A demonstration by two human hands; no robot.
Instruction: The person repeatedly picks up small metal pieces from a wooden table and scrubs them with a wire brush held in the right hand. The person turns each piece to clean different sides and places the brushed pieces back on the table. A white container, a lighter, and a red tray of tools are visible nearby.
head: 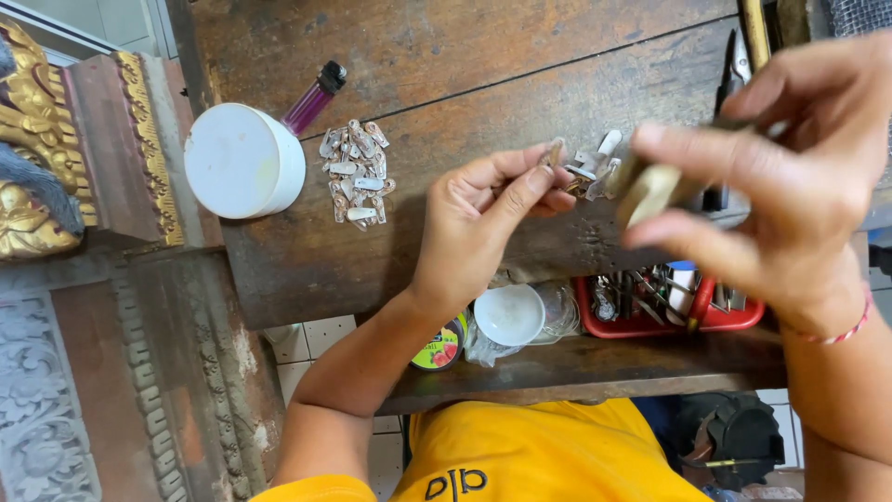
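**Inspector:** Head view. Report the left hand (483,218).

**Assistant:** It is closed in a pinch, thumb and fingertips gripping a small pale shell piece (555,151) above the wooden bench (446,84), near the middle of the scene.

**Inspector:** The right hand (790,177)?

**Assistant:** Raised at the right, blurred. Its fingers are closed around a tan block-shaped tool (650,191), just right of the shell piece. Whether the two touch cannot be told.

**Inspector:** Surroundings?

**Assistant:** A small heap of shell pieces (595,167) lies just behind the pinched one. A larger cluster of shell pieces (356,172) lies to the left, beside a white round container (242,160) and a purple lighter (314,96). On the nearer shelf: a red tray of tools (669,302), a white lid (508,314) and a small round tin (441,346). Carved gilded woodwork (46,139) stands far left.
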